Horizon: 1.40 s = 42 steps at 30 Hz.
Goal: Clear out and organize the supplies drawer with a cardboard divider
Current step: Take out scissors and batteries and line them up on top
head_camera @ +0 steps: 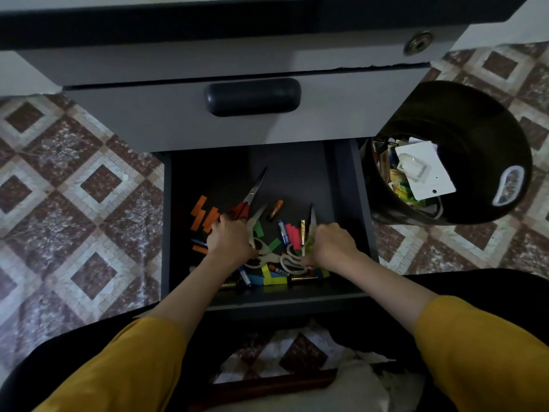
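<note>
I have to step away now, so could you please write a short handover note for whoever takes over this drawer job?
Left hand: curled on the red scissors at their handles.
Right hand: curled on the cream scissors.
Drawer: open, holding a second cream pair, batteries and coloured strips.
Bin: beside the drawer, with rubbish inside.
Done: some clearing, judging by the bin.
Left: empty the drawer and fit the divider, which is not in view.

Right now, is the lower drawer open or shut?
Open: the lower drawer is pulled out, with scissors, batteries and coloured strips visible inside.
</note>
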Available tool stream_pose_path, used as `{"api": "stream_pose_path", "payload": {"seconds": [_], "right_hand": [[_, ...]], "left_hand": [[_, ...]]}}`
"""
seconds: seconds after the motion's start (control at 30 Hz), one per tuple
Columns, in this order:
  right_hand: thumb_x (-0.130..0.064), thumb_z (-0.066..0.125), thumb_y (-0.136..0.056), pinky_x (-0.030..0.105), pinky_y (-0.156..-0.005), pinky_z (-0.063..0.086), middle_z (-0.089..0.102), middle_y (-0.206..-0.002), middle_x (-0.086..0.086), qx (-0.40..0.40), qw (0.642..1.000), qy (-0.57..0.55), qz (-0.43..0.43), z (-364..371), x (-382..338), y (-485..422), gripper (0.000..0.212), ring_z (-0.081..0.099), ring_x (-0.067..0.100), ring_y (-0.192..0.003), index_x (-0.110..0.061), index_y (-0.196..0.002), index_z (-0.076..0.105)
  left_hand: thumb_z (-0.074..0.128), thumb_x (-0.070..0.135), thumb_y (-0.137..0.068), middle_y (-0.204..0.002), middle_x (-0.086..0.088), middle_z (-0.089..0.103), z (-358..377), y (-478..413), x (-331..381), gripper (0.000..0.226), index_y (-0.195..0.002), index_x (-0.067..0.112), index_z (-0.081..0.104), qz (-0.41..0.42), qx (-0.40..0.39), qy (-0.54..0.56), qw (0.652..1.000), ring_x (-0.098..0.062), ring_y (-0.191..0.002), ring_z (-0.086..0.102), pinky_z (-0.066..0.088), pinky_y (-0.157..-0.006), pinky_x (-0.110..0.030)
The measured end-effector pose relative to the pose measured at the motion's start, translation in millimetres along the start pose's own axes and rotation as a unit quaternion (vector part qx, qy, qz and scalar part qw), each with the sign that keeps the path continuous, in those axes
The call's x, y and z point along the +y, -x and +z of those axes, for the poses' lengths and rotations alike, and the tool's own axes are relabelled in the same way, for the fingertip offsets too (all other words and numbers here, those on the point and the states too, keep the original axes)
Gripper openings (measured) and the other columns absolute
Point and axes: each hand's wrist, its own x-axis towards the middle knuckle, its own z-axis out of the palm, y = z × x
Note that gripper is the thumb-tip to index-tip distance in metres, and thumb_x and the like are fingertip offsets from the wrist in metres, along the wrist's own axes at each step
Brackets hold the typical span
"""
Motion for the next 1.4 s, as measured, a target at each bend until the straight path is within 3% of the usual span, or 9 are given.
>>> {"api": "stream_pose_path", "payload": {"seconds": [0.17, 0.33, 0.47, 0.73, 0.9, 1.07, 1.17, 1.27, 1.4], "right_hand": [[-0.031, 0.080, -0.071, 0.028, -0.073, 0.044, 0.059, -0.109, 0.007, 0.026, 0.999, -0.025, -0.017, -5, -4, 6, 0.049, 0.059, 0.024, -0.102, -0.008, -0.106, 0.056], [-0.023, 0.077, -0.075, 0.027, -0.068, 0.044, 0.061, -0.104, 0.008, 0.073, 0.994, -0.066, -0.041, -8, -1, 10, 0.038, 0.060, 0.023, -0.095, -0.008, -0.103, 0.056], [-0.028, 0.076, -0.076, 0.027, -0.067, 0.044, 0.060, -0.104, 0.007, 0.097, 0.990, -0.082, -0.067, -17, -3, 21, 0.041, 0.059, 0.023, -0.094, -0.008, -0.104, 0.055], [-0.036, 0.081, -0.068, 0.032, -0.074, 0.052, 0.061, -0.100, 0.008, 0.144, 0.979, -0.089, -0.118, -38, 2, 63, 0.048, 0.060, 0.023, -0.091, -0.008, -0.099, 0.056], [-0.031, 0.080, -0.070, 0.031, -0.073, 0.051, 0.062, -0.099, 0.006, 0.186, 0.967, -0.098, -0.146, -59, 0, 101, 0.047, 0.058, 0.019, -0.086, -0.009, -0.104, 0.057], [-0.036, 0.080, -0.070, 0.029, -0.069, 0.045, 0.055, -0.088, 0.001, 0.219, 0.957, -0.071, -0.176, -77, -3, 140, 0.051, 0.053, 0.017, -0.082, -0.008, -0.106, 0.057], [-0.038, 0.081, -0.068, 0.030, -0.066, 0.046, 0.054, -0.082, -0.002, 0.238, 0.950, -0.070, -0.191, -86, -2, 159, 0.051, 0.054, 0.018, -0.080, -0.009, -0.103, 0.059], [-0.041, 0.082, -0.065, 0.033, -0.069, 0.049, 0.060, -0.086, 0.002, 0.264, 0.938, -0.079, -0.212, -97, -3, 175, 0.049, 0.058, 0.020, -0.082, -0.010, -0.097, 0.061], [-0.039, 0.081, -0.065, 0.023, -0.054, 0.038, 0.055, -0.076, -0.006, 0.290, 0.916, -0.115, -0.253, -121, -11, 194, 0.040, 0.050, 0.007, -0.067, -0.016, -0.086, 0.056]], "left_hand": [[0.079, 0.048, -0.065, -0.110, -0.015, 0.061, 1, -3, 3, 0.055, -0.093, 0.005, 0.059, -0.007, 0.012, 0.049, 0.999, -0.028, -0.104, 0.056, 0.047, -0.075, -0.034], [0.080, 0.048, -0.065, -0.115, -0.017, 0.057, -3, 7, 5, 0.054, -0.092, 0.007, 0.057, 0.014, 0.026, 0.066, 0.997, -0.028, -0.104, 0.055, 0.046, -0.082, -0.034], [0.076, 0.048, -0.070, -0.100, -0.013, 0.062, -12, 24, 4, 0.045, -0.079, 0.011, 0.053, 0.054, 0.052, 0.116, 0.990, -0.023, -0.092, 0.058, 0.042, -0.070, -0.026], [0.072, 0.052, -0.072, -0.105, -0.011, 0.057, -41, 74, -4, 0.055, -0.107, 0.012, 0.060, 0.121, 0.113, 0.146, 0.975, -0.016, -0.083, 0.054, 0.041, -0.066, -0.024], [0.074, 0.034, -0.073, -0.086, -0.005, 0.055, -71, 106, -17, 0.028, -0.083, 0.014, 0.058, 0.117, 0.142, 0.162, 0.970, -0.019, -0.089, 0.052, 0.034, -0.063, -0.023], [0.075, 0.034, -0.074, -0.087, 0.000, 0.049, -98, 137, -17, 0.046, -0.109, 0.008, 0.062, 0.132, 0.188, 0.163, 0.959, -0.022, -0.105, 0.048, 0.035, -0.072, -0.022], [0.077, 0.036, -0.072, -0.083, -0.001, 0.055, -111, 155, -14, 0.042, -0.100, 0.007, 0.066, 0.138, 0.199, 0.181, 0.953, -0.013, -0.084, 0.052, 0.038, -0.062, -0.020], [0.077, 0.038, -0.071, -0.067, 0.002, 0.052, -125, 170, -10, 0.035, -0.083, 0.007, 0.065, 0.139, 0.209, 0.209, 0.945, -0.007, -0.060, 0.046, 0.030, -0.046, -0.014], [0.076, 0.043, -0.073, -0.084, 0.005, 0.057, -154, 188, -2, 0.044, -0.106, 0.017, 0.065, 0.142, 0.240, 0.207, 0.938, -0.007, -0.077, 0.053, 0.041, -0.061, -0.018]]}}
